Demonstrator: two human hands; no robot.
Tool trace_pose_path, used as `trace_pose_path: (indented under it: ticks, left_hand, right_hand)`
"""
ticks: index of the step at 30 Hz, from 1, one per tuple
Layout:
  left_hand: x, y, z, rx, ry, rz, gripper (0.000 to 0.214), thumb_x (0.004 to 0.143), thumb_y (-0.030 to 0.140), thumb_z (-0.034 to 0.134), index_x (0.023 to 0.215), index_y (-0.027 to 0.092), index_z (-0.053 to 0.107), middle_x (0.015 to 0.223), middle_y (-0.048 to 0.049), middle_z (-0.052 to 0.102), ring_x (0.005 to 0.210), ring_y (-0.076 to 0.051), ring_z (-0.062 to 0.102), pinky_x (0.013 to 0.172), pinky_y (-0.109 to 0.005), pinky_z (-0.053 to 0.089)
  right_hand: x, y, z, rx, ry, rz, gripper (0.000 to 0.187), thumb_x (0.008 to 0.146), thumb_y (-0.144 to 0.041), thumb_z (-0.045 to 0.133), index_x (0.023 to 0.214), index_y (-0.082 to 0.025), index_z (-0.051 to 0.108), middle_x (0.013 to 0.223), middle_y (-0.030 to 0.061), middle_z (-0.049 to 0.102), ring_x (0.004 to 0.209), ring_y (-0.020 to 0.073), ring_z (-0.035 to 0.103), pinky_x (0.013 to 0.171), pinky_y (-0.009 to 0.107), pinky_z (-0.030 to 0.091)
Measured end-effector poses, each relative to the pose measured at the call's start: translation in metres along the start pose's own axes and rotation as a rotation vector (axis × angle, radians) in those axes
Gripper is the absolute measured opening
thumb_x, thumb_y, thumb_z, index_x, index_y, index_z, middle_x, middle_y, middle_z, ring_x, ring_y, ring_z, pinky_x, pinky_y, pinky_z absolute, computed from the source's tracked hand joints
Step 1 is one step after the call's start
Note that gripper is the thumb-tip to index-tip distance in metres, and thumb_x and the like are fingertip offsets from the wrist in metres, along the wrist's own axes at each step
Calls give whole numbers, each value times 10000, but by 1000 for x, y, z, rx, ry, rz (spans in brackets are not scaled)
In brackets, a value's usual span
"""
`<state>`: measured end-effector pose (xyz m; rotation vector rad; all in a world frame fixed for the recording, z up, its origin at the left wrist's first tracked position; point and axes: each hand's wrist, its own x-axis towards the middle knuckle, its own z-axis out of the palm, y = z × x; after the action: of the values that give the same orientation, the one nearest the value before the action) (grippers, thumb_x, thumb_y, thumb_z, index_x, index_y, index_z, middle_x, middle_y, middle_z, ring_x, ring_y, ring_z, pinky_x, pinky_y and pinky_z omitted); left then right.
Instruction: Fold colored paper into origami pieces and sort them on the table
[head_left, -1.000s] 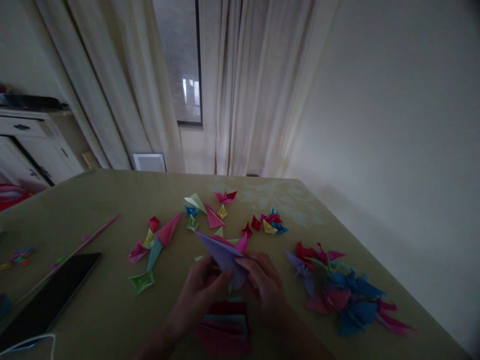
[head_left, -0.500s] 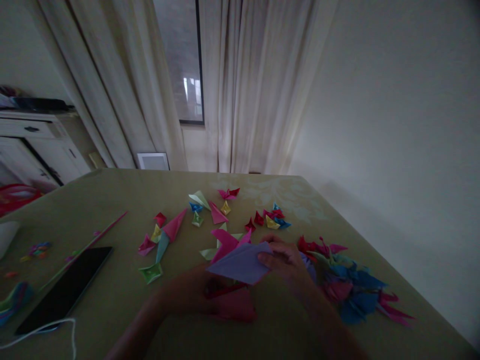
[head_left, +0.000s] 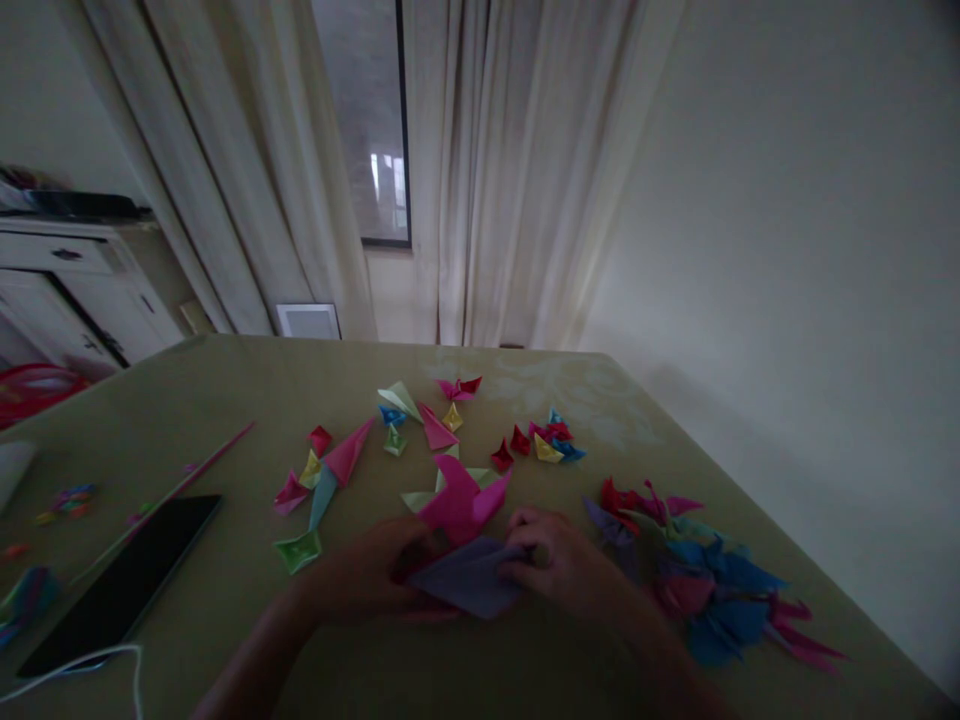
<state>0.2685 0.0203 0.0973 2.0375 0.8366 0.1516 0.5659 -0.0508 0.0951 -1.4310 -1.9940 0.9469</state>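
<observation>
Between my hands is a purple folded paper (head_left: 471,578), kite-shaped and pointing left. My right hand (head_left: 555,560) is closed, pinching its right end between thumb and fingers. At the other end, my left hand (head_left: 379,575) curls around a pink folded paper (head_left: 436,612) that shows only as a strip below the purple one. The left fingertips are partly hidden. Just beyond both hands lies a magenta folded paper (head_left: 461,500) on top of pale green pieces (head_left: 417,502).
A heap of paper cranes (head_left: 727,590) lies to the right. Small folded pieces (head_left: 547,445) are scattered ahead, and a pink and teal chain (head_left: 341,465) lies left. Further left are a phone (head_left: 124,590), a white cable (head_left: 112,650) and a thin stick (head_left: 199,470).
My right hand has brought the purple paper down and nearer, over the pink paper in my left hand. The left hand has risen slightly, and most of the pink paper is now covered.
</observation>
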Motion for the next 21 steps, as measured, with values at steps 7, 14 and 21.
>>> trace_pose_path:
  ticks: [7,14,21]
  left_hand:
    - [-5,-8,-3,-25,-80,56,476,821,233,727,1294,283,703,1237,-29,746,1069,-251,682,865,-309,506]
    - [-2,-1,-2,-25,-74,28,397,917,300,641,1300,312,744,1288,-34,755,1173,-269,667,989,-361,503]
    - [5,8,21,42,-12,-14,577,780,250,763,1349,304,682,1395,-36,695,1264,-307,620,1088,-415,463]
  right_hand:
    - [-4,-4,-1,-88,-81,25,60,827,-183,849,796,-197,800,1038,12,638,878,151,637,730,256,420]
    - [-3,-11,26,-213,-81,41,55,811,-151,783,793,-197,806,952,29,715,810,165,656,678,267,385]
    - [0,-19,32,-271,-105,105,37,827,-186,770,837,-204,801,949,38,796,805,191,692,695,283,395]
